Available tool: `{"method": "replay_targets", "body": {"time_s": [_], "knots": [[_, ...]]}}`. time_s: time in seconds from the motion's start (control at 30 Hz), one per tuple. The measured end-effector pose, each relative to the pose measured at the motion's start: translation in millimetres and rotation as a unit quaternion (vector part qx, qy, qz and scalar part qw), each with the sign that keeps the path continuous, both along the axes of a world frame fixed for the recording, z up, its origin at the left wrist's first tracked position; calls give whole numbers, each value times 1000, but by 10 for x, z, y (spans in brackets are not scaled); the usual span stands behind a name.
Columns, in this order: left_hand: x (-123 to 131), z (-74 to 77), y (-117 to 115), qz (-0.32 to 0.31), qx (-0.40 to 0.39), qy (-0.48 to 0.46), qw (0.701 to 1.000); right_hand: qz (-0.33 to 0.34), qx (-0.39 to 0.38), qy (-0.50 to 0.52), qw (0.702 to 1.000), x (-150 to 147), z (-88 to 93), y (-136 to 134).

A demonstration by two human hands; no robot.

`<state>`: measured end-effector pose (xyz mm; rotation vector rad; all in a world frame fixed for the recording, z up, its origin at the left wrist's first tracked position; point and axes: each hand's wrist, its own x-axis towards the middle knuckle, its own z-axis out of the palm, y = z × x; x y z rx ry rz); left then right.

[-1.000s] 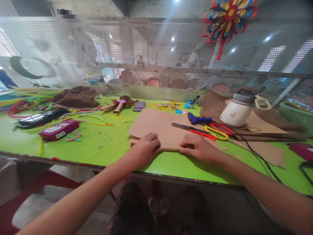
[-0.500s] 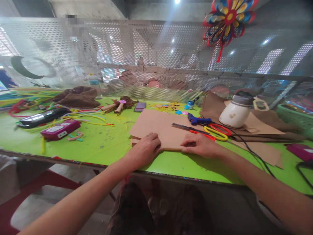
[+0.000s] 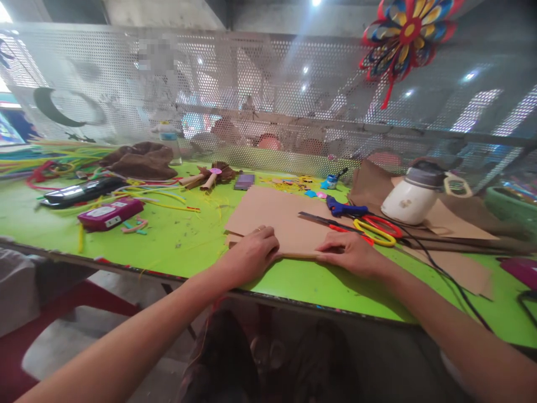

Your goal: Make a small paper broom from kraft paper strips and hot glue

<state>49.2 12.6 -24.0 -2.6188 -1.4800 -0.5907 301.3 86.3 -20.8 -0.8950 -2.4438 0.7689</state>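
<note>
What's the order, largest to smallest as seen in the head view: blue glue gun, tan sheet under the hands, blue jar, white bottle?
1. Tan sheet
2. White bottle
3. Blue glue gun
4. Blue jar

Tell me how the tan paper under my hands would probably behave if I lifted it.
The tan paper is probably light and bendable: it is thin, with its near edge apparently folded or rolled. Its flat far part suggests some stiffness. Lifting it might make the scissor blades slide, since they lie across it.

Plain tan paper point(image 3: 272, 215), lying mostly flat just off center toward 5 o'clock, 6 o'clock edge folded or rolled, can't tell which.
</note>
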Motion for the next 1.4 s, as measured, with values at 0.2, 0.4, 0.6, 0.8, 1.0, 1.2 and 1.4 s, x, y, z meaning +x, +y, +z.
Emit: {"method": "replay_targets", "body": {"time_s": [0.2,0.4,0.6,0.8,1.0,1.2,1.4], "knots": [[-1,12,-10,0,1,-1,1000,-33,-8,6,999,-14,-8,-26],[3,14,-23,7,0,7,1000,16,-6,6,1000,25,-15,10],[7,25,-37,14,-1,15,1000,24,76,-8,997,21,-49,-41],[12,24,-41,16,-7,8,1000,-5,62,-23,998,34,-49,-48],[4,17,-32,7,-1,0,1000,54,116,-81,988,-3,30,-43],[-2,26,-39,2,-6,-4,1000,-17,70,-135,988,22,35,-43],[-19,27,-22,1,1,2,1000,-60,-24,-174,983,108,94,35]]}}
